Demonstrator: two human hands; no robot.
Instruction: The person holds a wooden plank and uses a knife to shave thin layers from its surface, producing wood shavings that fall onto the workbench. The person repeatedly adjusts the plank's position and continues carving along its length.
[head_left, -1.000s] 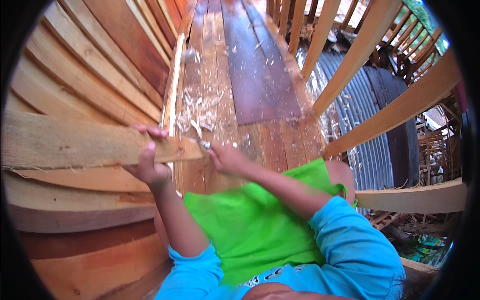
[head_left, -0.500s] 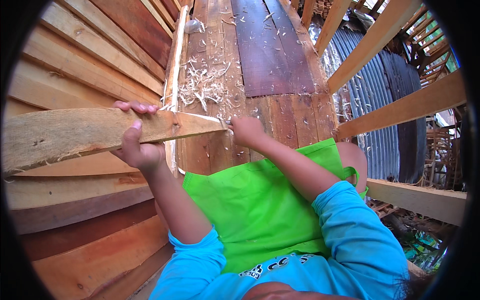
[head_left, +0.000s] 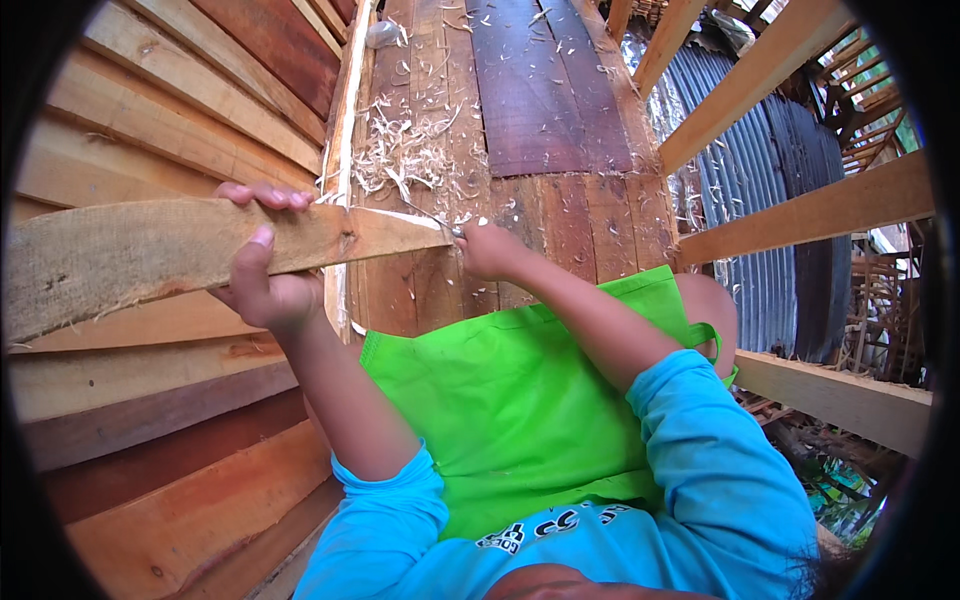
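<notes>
A long wooden plank (head_left: 150, 255) with a tapered, whittled end reaches in from the left. My left hand (head_left: 265, 255) is closed round it, thumb on the near side and fingers over the far edge. Beside the pale cut tip, my right hand (head_left: 492, 251) is closed on the handle of a knife (head_left: 432, 217). Its thin blade points up and left over the plank's far edge. Most of the handle is hidden in the fist. A bright green cloth (head_left: 530, 410) covers my lap.
Curled wood shavings (head_left: 410, 150) lie on the plank floor (head_left: 430, 290). A clear container (head_left: 381, 34) stands far left by the wall of boards (head_left: 190, 110). Wooden rails (head_left: 810, 215) run along the right, with corrugated metal sheets (head_left: 745, 190) beyond them.
The knife blade has come into view above the plank's tip as my right hand turned slightly. My left hand and the plank have shifted a little left and away.
</notes>
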